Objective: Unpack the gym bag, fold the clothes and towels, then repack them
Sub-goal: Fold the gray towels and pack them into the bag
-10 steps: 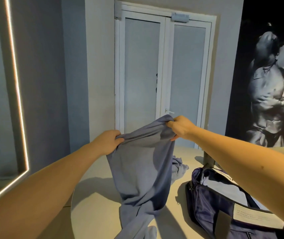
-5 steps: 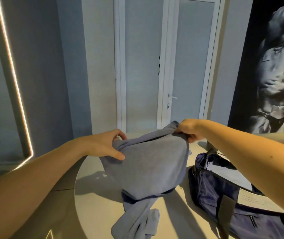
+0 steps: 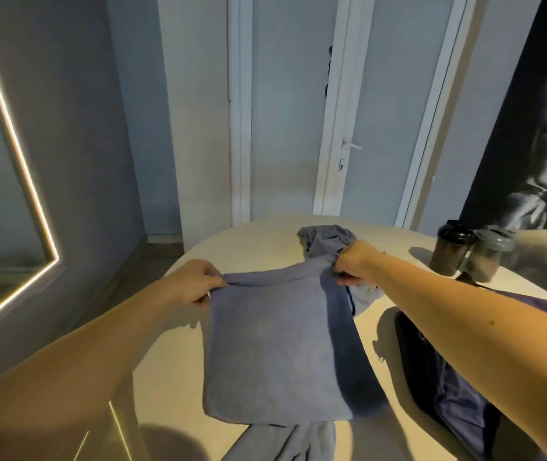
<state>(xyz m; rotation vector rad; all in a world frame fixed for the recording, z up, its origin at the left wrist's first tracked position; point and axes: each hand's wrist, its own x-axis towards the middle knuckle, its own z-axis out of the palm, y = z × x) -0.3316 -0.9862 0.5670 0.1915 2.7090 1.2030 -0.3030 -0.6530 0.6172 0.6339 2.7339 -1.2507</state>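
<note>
Though held up in mid-air between both hands a second ago, now spread flat over the middle of the round cream table [image 3: 252,244]: a blue-grey soft-knit garment [image 3: 272,344], front panel smooth, lower part trailing off the near edge in loose folds.

Pinched at its far left corner by the left hand [image 3: 195,281], thumb against curled fingers on a bunched hem. Gripped at its far right corner by the right hand [image 3: 353,261], fingers closed into a fist round the cloth. Nothing else held in either.

Means, most likely, unpacking over for this piece and folding just begun: laid out and drawn taut, ready for a first fold. Calls next for bringing those corners across or toward the near edge.

Just beyond the right hand, near the far edge, a second crumpled blue-grey cloth [image 3: 325,236], not yet folded. Along the right edge, the dark navy fabric gym bag [image 3: 448,394], partly hidden under the right forearm. Toward the far right edge, two lidded brown cups [image 3: 451,251], near enough to be worth minding during wide sweeps.
</note>
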